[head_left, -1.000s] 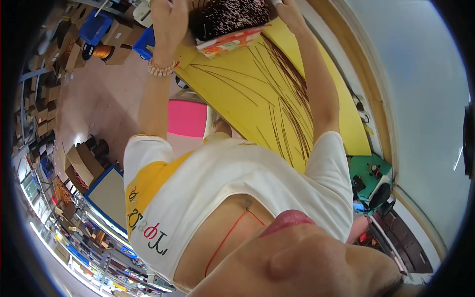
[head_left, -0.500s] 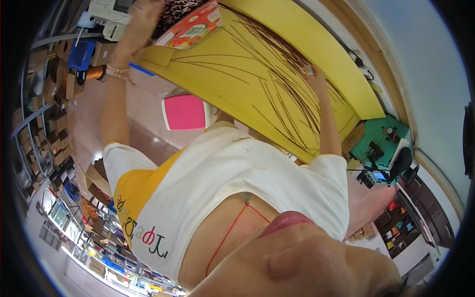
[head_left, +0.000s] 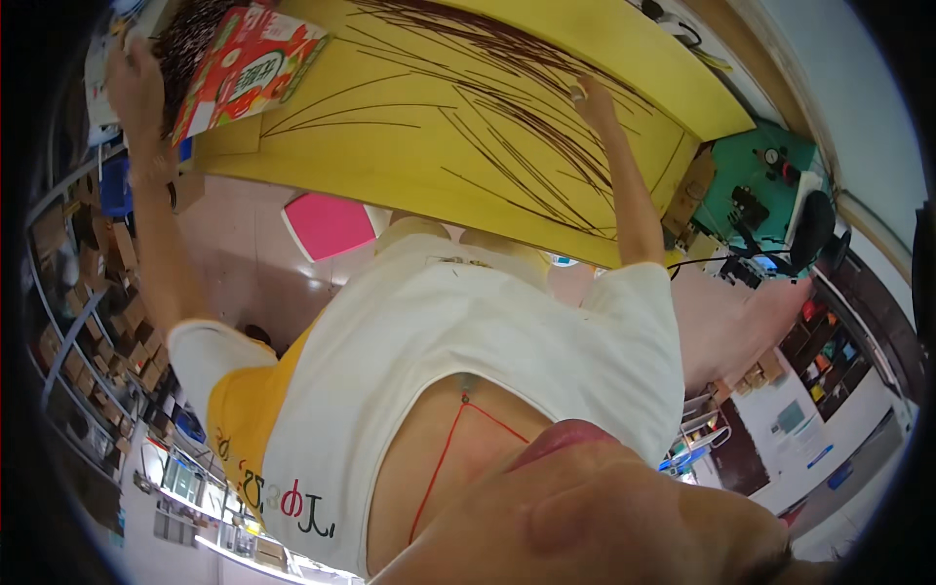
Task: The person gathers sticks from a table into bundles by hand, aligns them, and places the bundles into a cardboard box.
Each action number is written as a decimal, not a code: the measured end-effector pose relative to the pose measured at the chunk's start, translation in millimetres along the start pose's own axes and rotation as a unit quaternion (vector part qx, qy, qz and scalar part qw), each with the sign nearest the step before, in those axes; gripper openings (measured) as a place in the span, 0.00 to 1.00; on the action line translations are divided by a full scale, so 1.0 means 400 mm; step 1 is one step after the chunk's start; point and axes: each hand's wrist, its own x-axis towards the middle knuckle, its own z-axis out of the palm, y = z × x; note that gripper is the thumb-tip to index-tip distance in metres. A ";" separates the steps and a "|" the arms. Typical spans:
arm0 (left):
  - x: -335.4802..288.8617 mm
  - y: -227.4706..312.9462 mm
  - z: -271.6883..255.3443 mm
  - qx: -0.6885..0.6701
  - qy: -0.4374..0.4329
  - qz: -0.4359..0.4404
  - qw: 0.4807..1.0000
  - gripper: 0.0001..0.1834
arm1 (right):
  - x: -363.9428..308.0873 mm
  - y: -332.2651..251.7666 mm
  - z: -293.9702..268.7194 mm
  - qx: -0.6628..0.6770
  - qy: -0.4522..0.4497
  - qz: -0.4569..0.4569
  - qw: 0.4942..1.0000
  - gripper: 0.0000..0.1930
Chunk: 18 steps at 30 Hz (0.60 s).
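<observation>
Long thin brown strands (head_left: 526,122), some straight and some curved, lie scattered over a yellow table (head_left: 341,166). My right hand (head_left: 593,103) is at the far right part of the strands, its fingers curled in; what they hold, if anything, is hidden. Something pale is wrapped round one of its fingers. At the far left my left hand (head_left: 136,90) is raised, blurred by motion, beside a red printed carton (head_left: 255,73). A dense mass of dark strands (head_left: 192,44) shows behind that carton, close to my left hand.
A raised yellow border (head_left: 673,83) runs along the table's far side. Small devices stand on a green surface (head_left: 726,161) at the right. Below the table's near edge is a pink-topped stool (head_left: 331,222). Shelves with many cardboard boxes (head_left: 127,312) line the left.
The view has shifted, so the table and carton appear lower and farther left. My left hand has moved left past the carton; my right hand remains by the strands at the far right.
</observation>
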 end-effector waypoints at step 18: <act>-0.774 0.164 0.534 0.135 -0.467 0.042 0.873 0.21 | 0.234 -0.145 0.120 -0.083 0.056 -0.212 0.972 0.19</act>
